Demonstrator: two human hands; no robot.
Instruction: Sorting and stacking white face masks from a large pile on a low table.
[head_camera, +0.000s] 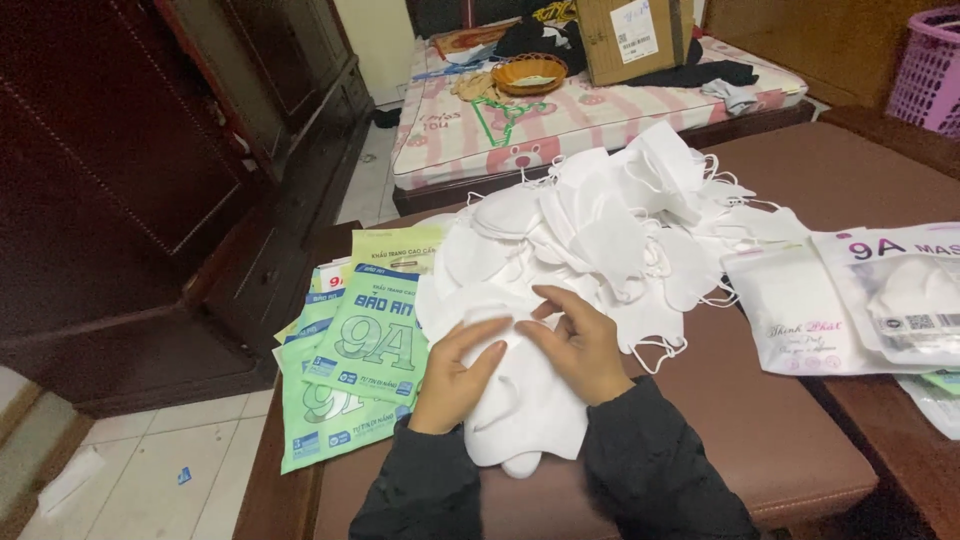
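Observation:
My left hand (455, 375) and my right hand (580, 345) both rest on a small stack of white face masks (520, 410) at the near edge of a brown padded bench (760, 430). Fingers of both hands press and pinch the top mask. Behind the hands lies a big loose heap of white masks (610, 225) with ear loops sticking out. To the left of my left hand sits a fanned pile of green and white flat packaging bags (355, 365).
Sealed clear pouches with masks (860, 295) lie at the right. A mattress with a pink patterned sheet (560, 110) behind holds a cardboard box (625, 35) and a brown bowl (530, 70). Dark wooden cabinet (150, 170) at left, pink basket (925, 65) at top right.

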